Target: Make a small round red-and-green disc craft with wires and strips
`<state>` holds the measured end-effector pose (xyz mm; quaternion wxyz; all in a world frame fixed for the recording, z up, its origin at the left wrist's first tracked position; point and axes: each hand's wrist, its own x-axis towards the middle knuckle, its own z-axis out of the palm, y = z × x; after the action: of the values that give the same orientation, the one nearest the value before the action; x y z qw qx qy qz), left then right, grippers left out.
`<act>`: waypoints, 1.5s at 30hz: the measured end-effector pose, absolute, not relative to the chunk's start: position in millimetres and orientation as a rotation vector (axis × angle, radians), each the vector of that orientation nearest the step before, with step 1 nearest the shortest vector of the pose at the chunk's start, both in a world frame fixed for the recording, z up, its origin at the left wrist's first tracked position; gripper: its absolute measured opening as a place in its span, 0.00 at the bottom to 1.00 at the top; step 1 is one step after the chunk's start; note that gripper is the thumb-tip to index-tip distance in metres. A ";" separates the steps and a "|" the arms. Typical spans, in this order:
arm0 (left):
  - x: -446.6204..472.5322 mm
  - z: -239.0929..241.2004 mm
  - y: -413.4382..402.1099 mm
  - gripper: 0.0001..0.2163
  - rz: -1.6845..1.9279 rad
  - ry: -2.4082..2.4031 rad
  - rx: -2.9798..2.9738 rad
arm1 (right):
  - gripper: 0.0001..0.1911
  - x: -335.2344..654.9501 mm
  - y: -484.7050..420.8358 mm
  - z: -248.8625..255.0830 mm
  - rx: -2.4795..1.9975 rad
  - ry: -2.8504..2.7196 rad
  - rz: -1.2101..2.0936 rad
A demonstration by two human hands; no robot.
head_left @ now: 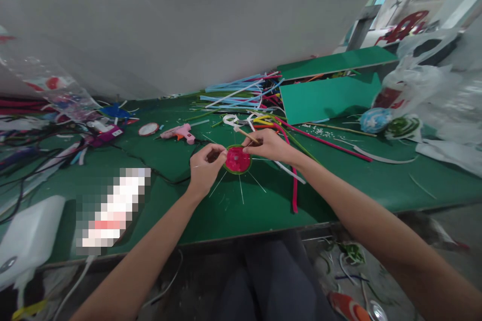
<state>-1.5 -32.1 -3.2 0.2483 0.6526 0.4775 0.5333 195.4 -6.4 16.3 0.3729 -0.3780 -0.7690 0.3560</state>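
The red disc (238, 160) is between the hands, over the green surface (263, 218); whether it touches is unclear. The left hand (204, 166) has its grip pinched on the left edge; the right hand (271, 145) grasps a tan stick (246, 135), fingertips at the far-right edge. Good work here likely means steadying the green rim (238, 173) lightly without bending the white spokes (241, 190). The disc faces up, round, with no clear long axis; 3 spokes fan nearward.
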 end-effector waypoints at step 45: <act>-3.0 -7.1 -26.2 0.07 1.354 1.193 1.618 | 0.07 197.9 1.0 15.4 -1.080 -1.823 0.891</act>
<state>-3.0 -26.2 -7.1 0.3512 0.6251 0.4608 0.5230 197.9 1.0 15.4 0.4093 -0.4288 -0.7236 0.3536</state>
